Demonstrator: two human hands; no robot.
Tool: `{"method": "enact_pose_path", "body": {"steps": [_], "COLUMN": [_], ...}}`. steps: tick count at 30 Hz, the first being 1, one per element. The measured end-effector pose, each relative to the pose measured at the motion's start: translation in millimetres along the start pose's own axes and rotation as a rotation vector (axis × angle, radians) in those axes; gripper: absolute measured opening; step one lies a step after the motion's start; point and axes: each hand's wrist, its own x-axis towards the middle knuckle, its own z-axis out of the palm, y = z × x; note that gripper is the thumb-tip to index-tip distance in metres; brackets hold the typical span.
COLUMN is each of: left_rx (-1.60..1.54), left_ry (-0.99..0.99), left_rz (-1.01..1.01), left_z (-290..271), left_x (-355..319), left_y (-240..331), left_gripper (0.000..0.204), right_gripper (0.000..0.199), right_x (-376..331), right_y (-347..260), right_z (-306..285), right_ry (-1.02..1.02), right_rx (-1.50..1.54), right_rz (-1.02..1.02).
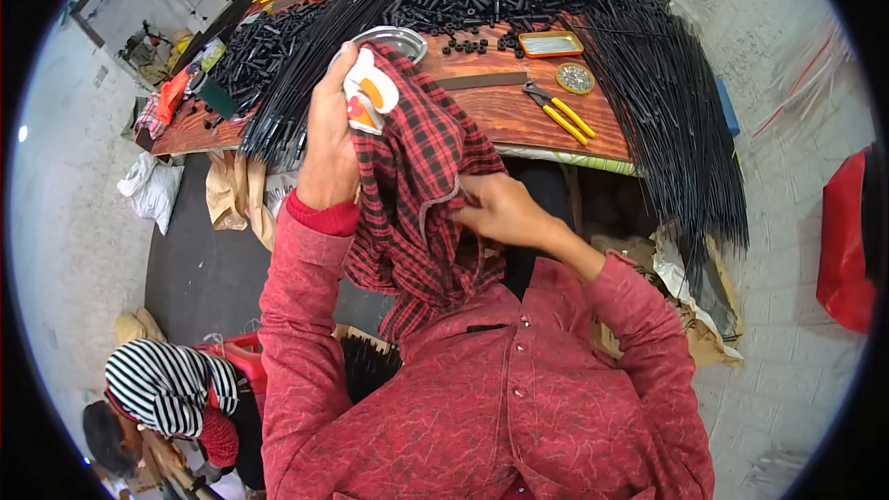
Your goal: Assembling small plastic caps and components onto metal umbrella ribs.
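Note:
A red and black checked cloth (417, 157) hangs bunched in front of my chest, its lower folds reaching my jacket. It bears a white patch with orange and pink shapes (371, 91). My left hand (331, 134) is raised and closed on the cloth's upper left part, beside the patch. On the right side of the cloth, my right hand (505, 208) pinches its edge, the fingertips partly hidden by folds and slightly blurred. Behind the cloth, a metal bowl (405, 40) shows in part on the wooden table (519, 116).
Yellow-handled pliers (560, 116), a round tin of small metal pieces (575, 79) and an orange-rimmed tray (550, 44) lie on the table. Long black rods (667, 102) overhang its right edge. Black tubular parts (454, 0) are heaped behind. A person in stripes (171, 384) bends at lower left.

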Motion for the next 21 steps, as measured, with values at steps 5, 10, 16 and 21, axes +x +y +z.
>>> {"method": "enact_pose_path", "body": {"steps": [5,10,16,21], "left_rx": [0.531,1.387,1.635,1.583], "left_ry": [0.247,0.327,-0.027,0.08], "left_rz": [0.201,0.193,0.5,0.203], "left_z": [-37.0,-52.7,-0.6,-16.5], "left_x": [-11.0,-50.6,-128.3,-133.0], "left_y": [21.4,-4.5,-78.7,-82.6], "left_gripper": [0.023,0.051,0.085,0.052], "right_gripper": [0.022,0.036,0.028,0.019], "right_x": [6.4,28.1,71.9,74.6], "right_y": [-26.1,-38.4,-95.6,-156.5], "right_z": [-56.0,-80.7,-107.3,-147.6], "right_ry": [-0.268,-0.09,0.051,0.03], "right_rx": [0.723,0.793,1.071,1.203], "right_rz": [0.102,-0.083,-0.309,-0.263]}}
